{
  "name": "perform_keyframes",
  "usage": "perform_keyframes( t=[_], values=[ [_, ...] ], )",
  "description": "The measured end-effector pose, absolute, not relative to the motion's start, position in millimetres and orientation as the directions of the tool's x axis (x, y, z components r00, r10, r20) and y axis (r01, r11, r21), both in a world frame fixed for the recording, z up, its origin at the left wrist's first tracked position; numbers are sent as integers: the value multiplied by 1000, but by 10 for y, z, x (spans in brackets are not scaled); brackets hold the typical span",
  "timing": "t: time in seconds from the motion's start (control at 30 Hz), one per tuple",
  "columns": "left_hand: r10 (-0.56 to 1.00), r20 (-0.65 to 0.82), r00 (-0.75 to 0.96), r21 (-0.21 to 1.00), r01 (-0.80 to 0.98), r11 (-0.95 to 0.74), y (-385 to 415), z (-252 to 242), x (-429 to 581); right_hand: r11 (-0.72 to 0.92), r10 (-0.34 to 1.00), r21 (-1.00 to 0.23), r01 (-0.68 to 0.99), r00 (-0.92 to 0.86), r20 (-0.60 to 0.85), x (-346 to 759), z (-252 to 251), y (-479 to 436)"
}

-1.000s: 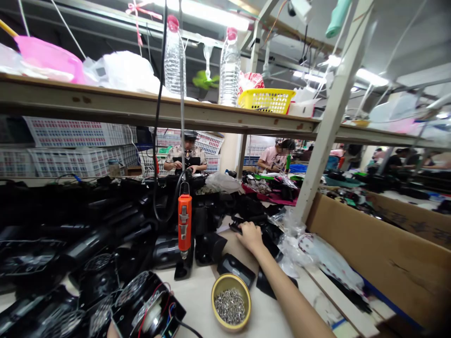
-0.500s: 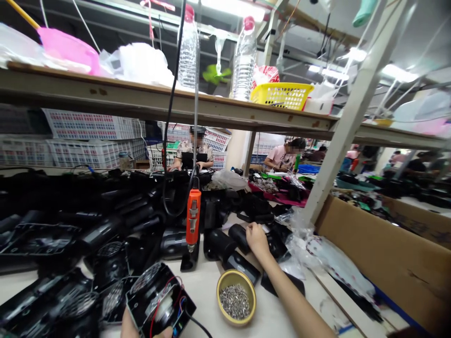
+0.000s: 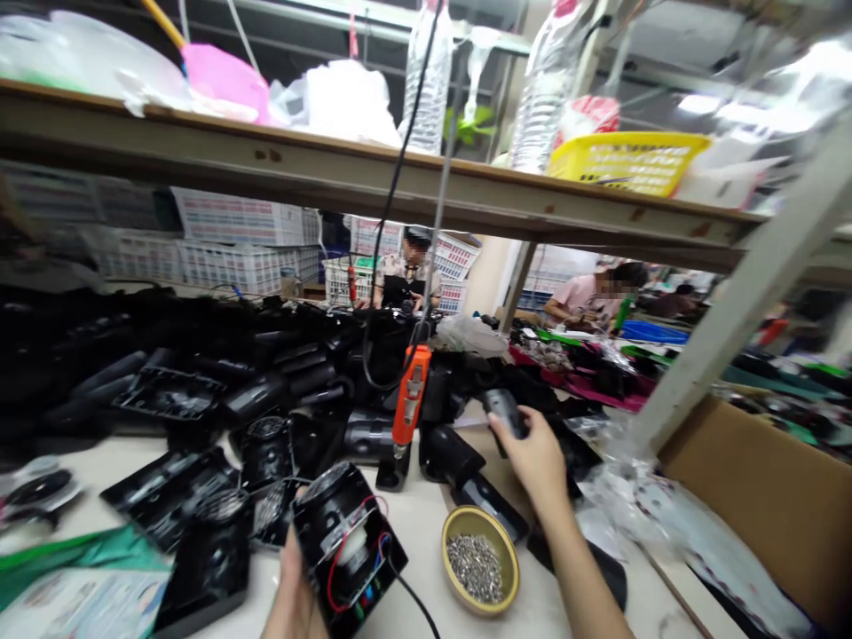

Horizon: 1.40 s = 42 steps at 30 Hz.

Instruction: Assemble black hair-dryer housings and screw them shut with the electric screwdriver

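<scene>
At the lower middle, my left hand (image 3: pixel 293 581) is closed around an open black plastic housing (image 3: pixel 333 524). Red and blue wires, a whitish inner part and a black cord show on that housing. My right hand (image 3: pixel 538 454) grips a black rounded plastic cover (image 3: pixel 504 411), held above the bench among similar pieces. Between my forearms stands a yellow-rimmed bowl (image 3: pixel 447 577) of small metal screws (image 3: pixel 474 566). An orange electric screwdriver (image 3: pixel 411 395) hangs point down between my hands, apart from both.
Black plastic shells (image 3: pixel 206 550) lie on the left, with a heap (image 3: pixel 266 346) of more behind. A shelf (image 3: pixel 333 169) crosses overhead, and its slanted post (image 3: pixel 725 311) stands right. Beside that post are clear plastic bags (image 3: pixel 619 470) and a cardboard box (image 3: pixel 752 479). Two people sit beyond.
My view has swung left, so the scene sits further right. My right hand has raised the black cover from among the pieces. The housing stays in my left hand.
</scene>
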<state>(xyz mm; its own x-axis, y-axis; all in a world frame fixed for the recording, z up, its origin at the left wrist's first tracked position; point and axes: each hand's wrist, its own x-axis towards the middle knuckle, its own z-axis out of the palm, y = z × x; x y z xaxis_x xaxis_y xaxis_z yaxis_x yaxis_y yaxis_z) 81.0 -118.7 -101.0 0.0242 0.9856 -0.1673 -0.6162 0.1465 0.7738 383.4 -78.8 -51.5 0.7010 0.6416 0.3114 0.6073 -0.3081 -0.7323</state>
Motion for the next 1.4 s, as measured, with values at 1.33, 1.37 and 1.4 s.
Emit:
perform_keyframes(
  t=[1.33, 1.37, 1.4],
  values=[
    [948, -142, -284, 911, -411, 14, -1595, -666, 1128, 142, 924, -802, 580, 213, 318, 1863, -744, -1617],
    [937, -157, -311, 918, -396, 23, -1607, -646, 1133, 142, 929, -817, 558, 211, 305, 1848, -758, -1618],
    [929, -164, -333, 921, -390, 22, -1614, -632, 1138, 141, 931, -827, 544, 211, 298, 1836, -770, -1623]
  ],
)
